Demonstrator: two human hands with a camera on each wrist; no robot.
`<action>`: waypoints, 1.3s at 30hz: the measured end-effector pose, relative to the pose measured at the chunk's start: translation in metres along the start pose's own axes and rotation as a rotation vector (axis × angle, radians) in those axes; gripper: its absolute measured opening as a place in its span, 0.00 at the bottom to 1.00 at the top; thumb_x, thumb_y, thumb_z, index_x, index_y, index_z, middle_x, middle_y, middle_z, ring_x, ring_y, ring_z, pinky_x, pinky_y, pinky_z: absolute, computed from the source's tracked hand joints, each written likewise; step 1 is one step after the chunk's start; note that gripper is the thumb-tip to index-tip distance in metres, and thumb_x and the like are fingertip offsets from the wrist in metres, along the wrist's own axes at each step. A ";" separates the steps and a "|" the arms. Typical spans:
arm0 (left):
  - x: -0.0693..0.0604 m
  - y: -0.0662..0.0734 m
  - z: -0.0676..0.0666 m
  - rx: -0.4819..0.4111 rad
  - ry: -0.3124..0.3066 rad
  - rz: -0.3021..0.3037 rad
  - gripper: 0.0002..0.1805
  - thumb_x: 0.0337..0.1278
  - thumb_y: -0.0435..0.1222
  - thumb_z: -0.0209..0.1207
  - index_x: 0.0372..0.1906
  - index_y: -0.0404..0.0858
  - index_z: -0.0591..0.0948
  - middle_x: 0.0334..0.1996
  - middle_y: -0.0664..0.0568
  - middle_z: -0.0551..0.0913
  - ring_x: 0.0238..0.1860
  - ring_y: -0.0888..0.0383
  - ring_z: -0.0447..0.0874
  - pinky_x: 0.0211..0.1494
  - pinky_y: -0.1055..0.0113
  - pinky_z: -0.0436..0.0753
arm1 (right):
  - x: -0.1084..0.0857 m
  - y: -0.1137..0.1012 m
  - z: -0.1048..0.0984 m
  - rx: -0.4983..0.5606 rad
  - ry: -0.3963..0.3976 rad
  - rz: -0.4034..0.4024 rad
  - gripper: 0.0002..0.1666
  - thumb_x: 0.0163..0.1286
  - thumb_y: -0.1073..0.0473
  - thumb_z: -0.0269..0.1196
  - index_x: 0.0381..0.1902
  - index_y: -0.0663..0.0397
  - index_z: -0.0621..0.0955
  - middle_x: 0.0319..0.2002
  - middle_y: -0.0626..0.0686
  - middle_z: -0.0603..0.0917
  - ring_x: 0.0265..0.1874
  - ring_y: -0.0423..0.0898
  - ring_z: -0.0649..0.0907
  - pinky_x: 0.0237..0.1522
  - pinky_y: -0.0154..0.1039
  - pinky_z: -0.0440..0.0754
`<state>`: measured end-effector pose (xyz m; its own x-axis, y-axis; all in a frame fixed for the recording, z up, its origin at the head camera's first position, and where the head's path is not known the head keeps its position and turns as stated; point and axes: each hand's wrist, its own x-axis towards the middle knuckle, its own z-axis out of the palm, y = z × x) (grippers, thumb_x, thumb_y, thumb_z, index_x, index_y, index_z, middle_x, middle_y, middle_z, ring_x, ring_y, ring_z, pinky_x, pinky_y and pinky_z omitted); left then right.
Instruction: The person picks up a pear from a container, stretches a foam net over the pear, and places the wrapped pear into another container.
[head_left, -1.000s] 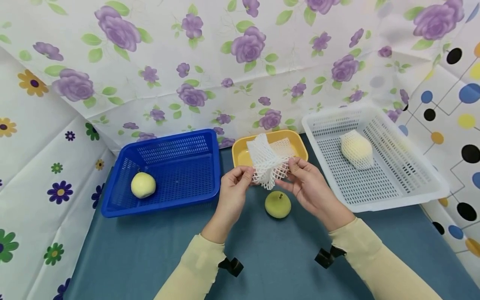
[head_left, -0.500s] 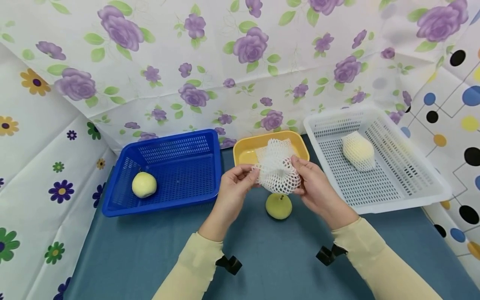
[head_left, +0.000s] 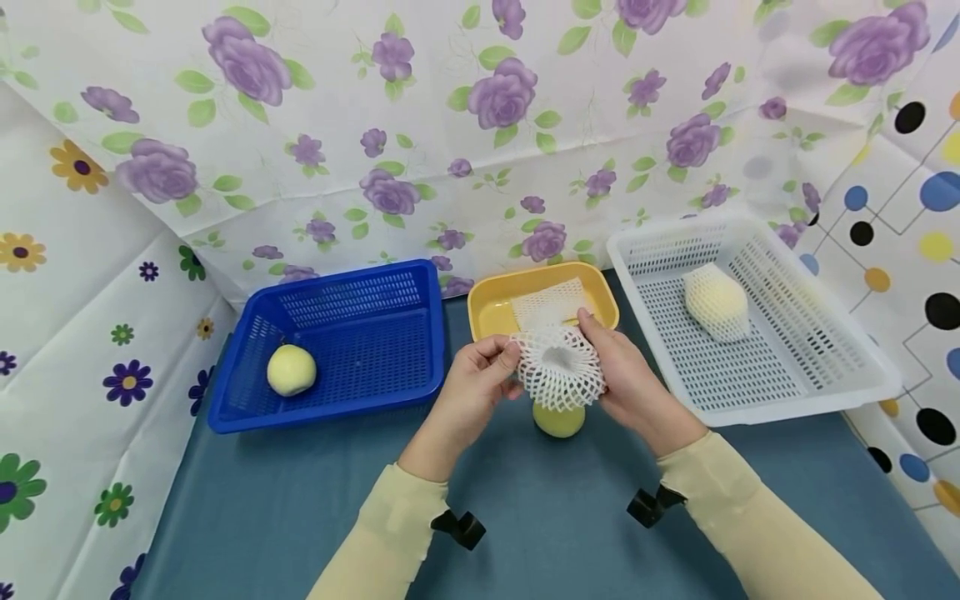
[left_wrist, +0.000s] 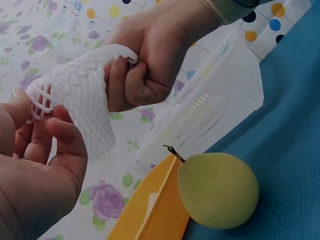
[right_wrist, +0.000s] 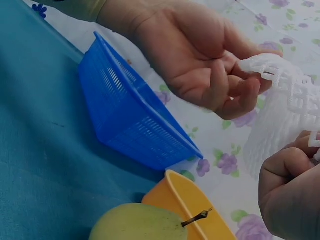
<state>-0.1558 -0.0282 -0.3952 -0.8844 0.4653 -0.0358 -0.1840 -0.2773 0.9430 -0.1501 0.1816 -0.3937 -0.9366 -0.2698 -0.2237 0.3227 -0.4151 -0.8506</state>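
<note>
The left hand pinches one side of the net between thumb and fingers; the right hand's curled fingers grip the opposite side, leaving the mouth open above the bench. The pear sits on the bench before the yellow tray, partly hidden by the net in the head view. The step seems to be spreading the mouth: best pull both sides evenly, pinch several strands since soft mesh may tear, and mind the stem, which could snag it.
</note>
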 end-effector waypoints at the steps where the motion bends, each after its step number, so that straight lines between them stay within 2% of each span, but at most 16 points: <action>1: -0.001 0.000 -0.001 -0.033 -0.011 -0.007 0.10 0.63 0.43 0.54 0.34 0.40 0.76 0.30 0.56 0.77 0.28 0.62 0.74 0.25 0.73 0.77 | 0.000 0.001 0.000 0.003 0.007 0.005 0.40 0.68 0.35 0.49 0.65 0.59 0.64 0.48 0.49 0.81 0.46 0.39 0.83 0.44 0.32 0.83; 4: -0.001 0.001 -0.003 -0.111 -0.033 -0.023 0.10 0.63 0.43 0.53 0.35 0.40 0.76 0.33 0.54 0.77 0.31 0.62 0.77 0.26 0.72 0.81 | 0.000 0.001 0.000 -0.005 0.019 0.002 0.40 0.68 0.35 0.49 0.66 0.58 0.63 0.49 0.49 0.80 0.45 0.39 0.83 0.44 0.32 0.83; 9: -0.001 -0.001 -0.006 -0.149 -0.041 0.009 0.11 0.64 0.42 0.53 0.37 0.38 0.77 0.39 0.50 0.78 0.38 0.58 0.81 0.42 0.68 0.85 | 0.000 -0.001 0.000 -0.023 0.008 0.002 0.39 0.68 0.34 0.49 0.63 0.58 0.65 0.47 0.48 0.81 0.42 0.39 0.84 0.41 0.32 0.83; 10: 0.000 -0.002 -0.006 -0.139 -0.042 0.023 0.10 0.64 0.41 0.53 0.37 0.38 0.77 0.39 0.50 0.78 0.38 0.58 0.80 0.44 0.68 0.84 | 0.000 -0.001 0.000 -0.025 0.004 0.009 0.38 0.68 0.34 0.49 0.61 0.57 0.67 0.45 0.48 0.82 0.41 0.39 0.84 0.39 0.32 0.83; 13: 0.000 -0.002 -0.007 -0.092 -0.043 0.054 0.09 0.65 0.40 0.53 0.36 0.38 0.78 0.36 0.51 0.79 0.36 0.58 0.79 0.46 0.68 0.82 | 0.001 -0.002 0.000 -0.071 -0.013 0.031 0.32 0.67 0.33 0.49 0.49 0.54 0.74 0.33 0.45 0.84 0.25 0.37 0.82 0.24 0.29 0.79; 16: 0.000 -0.001 -0.008 -0.036 -0.038 0.077 0.07 0.63 0.38 0.55 0.34 0.38 0.79 0.32 0.53 0.79 0.36 0.59 0.77 0.46 0.70 0.80 | 0.000 -0.003 -0.003 -0.148 -0.052 0.062 0.29 0.67 0.32 0.48 0.39 0.50 0.77 0.22 0.44 0.81 0.12 0.36 0.71 0.12 0.29 0.63; 17: -0.001 -0.001 -0.009 -0.004 -0.027 0.083 0.06 0.62 0.37 0.56 0.34 0.38 0.80 0.31 0.54 0.79 0.36 0.60 0.76 0.45 0.70 0.80 | 0.000 -0.004 -0.005 -0.180 -0.061 0.071 0.29 0.67 0.31 0.47 0.37 0.49 0.77 0.20 0.44 0.79 0.09 0.37 0.66 0.11 0.30 0.58; 20: -0.001 -0.002 -0.011 0.105 0.017 0.103 0.06 0.61 0.36 0.58 0.35 0.36 0.80 0.31 0.55 0.80 0.35 0.61 0.76 0.42 0.72 0.80 | -0.001 -0.006 -0.009 -0.258 -0.079 0.095 0.30 0.67 0.30 0.46 0.38 0.48 0.79 0.24 0.43 0.80 0.11 0.37 0.62 0.12 0.31 0.56; 22: 0.000 -0.002 -0.012 0.156 0.044 0.110 0.08 0.61 0.37 0.57 0.36 0.35 0.80 0.31 0.55 0.80 0.34 0.62 0.76 0.41 0.72 0.80 | -0.002 -0.007 -0.011 -0.303 -0.066 0.097 0.31 0.66 0.30 0.46 0.39 0.48 0.80 0.26 0.43 0.81 0.12 0.38 0.62 0.12 0.31 0.58; 23: 0.000 -0.002 -0.012 0.171 0.053 0.113 0.08 0.62 0.37 0.57 0.35 0.34 0.79 0.31 0.55 0.80 0.34 0.62 0.76 0.41 0.73 0.79 | -0.002 -0.008 -0.011 -0.318 -0.058 0.093 0.32 0.67 0.30 0.46 0.41 0.49 0.81 0.29 0.44 0.82 0.13 0.37 0.66 0.13 0.30 0.63; 26: 0.000 -0.004 -0.013 0.160 0.049 0.124 0.09 0.64 0.38 0.55 0.35 0.36 0.78 0.32 0.56 0.78 0.36 0.62 0.75 0.44 0.72 0.78 | -0.001 -0.007 -0.009 -0.365 -0.032 0.066 0.34 0.67 0.31 0.47 0.45 0.53 0.82 0.33 0.47 0.85 0.19 0.39 0.77 0.21 0.32 0.78; 28: 0.001 -0.005 -0.013 0.131 0.021 0.134 0.08 0.66 0.39 0.53 0.33 0.38 0.77 0.32 0.57 0.77 0.37 0.62 0.75 0.46 0.72 0.77 | 0.001 -0.005 -0.007 -0.415 0.001 0.034 0.36 0.67 0.32 0.47 0.46 0.57 0.82 0.34 0.48 0.86 0.25 0.41 0.82 0.29 0.36 0.83; 30: 0.001 -0.007 -0.013 0.121 -0.012 0.144 0.09 0.67 0.39 0.52 0.32 0.40 0.77 0.32 0.56 0.77 0.38 0.62 0.74 0.47 0.72 0.77 | 0.003 -0.002 -0.005 -0.468 0.045 0.005 0.37 0.67 0.31 0.48 0.46 0.58 0.82 0.34 0.48 0.87 0.27 0.42 0.83 0.31 0.39 0.84; 34: 0.001 -0.009 -0.014 0.166 -0.062 0.143 0.07 0.64 0.37 0.55 0.34 0.37 0.78 0.32 0.56 0.79 0.37 0.63 0.77 0.45 0.72 0.78 | 0.005 0.001 -0.004 -0.542 0.124 -0.051 0.39 0.65 0.29 0.47 0.39 0.59 0.84 0.28 0.48 0.86 0.22 0.42 0.81 0.26 0.40 0.82; 36: 0.001 -0.010 -0.015 0.219 -0.075 0.135 0.06 0.60 0.35 0.58 0.38 0.35 0.79 0.34 0.55 0.81 0.37 0.63 0.79 0.43 0.72 0.80 | 0.005 0.001 -0.005 -0.551 0.129 -0.063 0.39 0.65 0.29 0.46 0.37 0.59 0.84 0.26 0.48 0.85 0.20 0.42 0.80 0.24 0.40 0.82; 39: 0.002 -0.013 -0.018 0.292 -0.088 0.125 0.11 0.55 0.32 0.62 0.43 0.33 0.81 0.36 0.54 0.84 0.36 0.61 0.82 0.40 0.71 0.82 | 0.006 0.000 -0.006 -0.561 0.110 -0.050 0.38 0.66 0.29 0.46 0.37 0.58 0.84 0.25 0.48 0.84 0.20 0.42 0.79 0.24 0.40 0.81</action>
<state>-0.1625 -0.0388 -0.4134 -0.8498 0.5171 0.1026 0.0655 -0.0896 0.9938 -0.1560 0.1849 -0.3978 -0.9672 -0.1576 -0.1994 0.1839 0.1077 -0.9770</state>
